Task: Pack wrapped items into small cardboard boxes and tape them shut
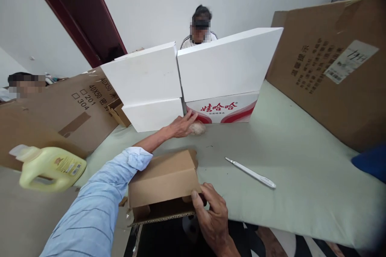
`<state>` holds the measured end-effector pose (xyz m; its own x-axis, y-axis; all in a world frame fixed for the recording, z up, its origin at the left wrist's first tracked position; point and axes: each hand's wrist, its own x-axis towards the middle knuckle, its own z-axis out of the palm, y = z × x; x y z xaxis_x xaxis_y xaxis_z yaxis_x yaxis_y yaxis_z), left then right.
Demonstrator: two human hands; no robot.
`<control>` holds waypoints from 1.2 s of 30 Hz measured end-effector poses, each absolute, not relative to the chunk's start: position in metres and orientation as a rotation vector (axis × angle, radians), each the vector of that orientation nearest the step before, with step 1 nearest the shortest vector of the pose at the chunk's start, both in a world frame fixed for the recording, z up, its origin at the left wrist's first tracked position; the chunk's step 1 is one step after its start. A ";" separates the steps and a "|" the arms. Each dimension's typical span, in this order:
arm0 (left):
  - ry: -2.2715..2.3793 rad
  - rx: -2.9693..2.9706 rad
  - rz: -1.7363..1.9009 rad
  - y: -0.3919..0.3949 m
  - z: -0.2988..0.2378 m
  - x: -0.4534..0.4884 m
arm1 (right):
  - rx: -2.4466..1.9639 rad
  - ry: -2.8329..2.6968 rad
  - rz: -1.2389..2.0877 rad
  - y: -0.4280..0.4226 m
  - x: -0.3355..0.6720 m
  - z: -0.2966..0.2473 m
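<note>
My left hand (181,125) reaches far across the pale green table (301,160), its fingers curled on a small beige lump (198,128) lying at the foot of the white panels (229,64). My right hand (212,211) is near the table's front edge, thumb and fingers clamped on the lower right corner of a small open cardboard box (164,178). The box lies on its side with its flaps toward me.
A white utility knife (251,172) lies right of the box. A yellow plastic jug (48,167) stands at the left. Large cardboard sheets (331,68) wall both sides. A red-printed carton (224,109) sits under the panels. One person sits behind them, another at far left.
</note>
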<state>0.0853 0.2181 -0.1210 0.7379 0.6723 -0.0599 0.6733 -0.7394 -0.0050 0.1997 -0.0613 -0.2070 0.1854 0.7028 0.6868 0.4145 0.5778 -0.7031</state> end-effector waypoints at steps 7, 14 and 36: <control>0.934 2.735 0.604 0.080 -0.017 -0.028 | -1.212 -1.271 0.494 -0.056 0.215 -0.177; 1.131 2.591 0.338 -0.046 -0.053 -0.093 | -1.321 -1.205 0.650 -0.035 0.216 -0.142; 0.985 2.642 0.156 0.019 -0.078 -0.097 | -0.892 -2.522 0.341 -0.011 0.253 -0.090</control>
<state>-0.0973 0.0194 -0.0781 0.7568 0.6536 -0.0082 0.6191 -0.7126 0.3299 0.2526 -0.0107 -0.0898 -0.6945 0.6430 0.3229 0.5343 0.7614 -0.3671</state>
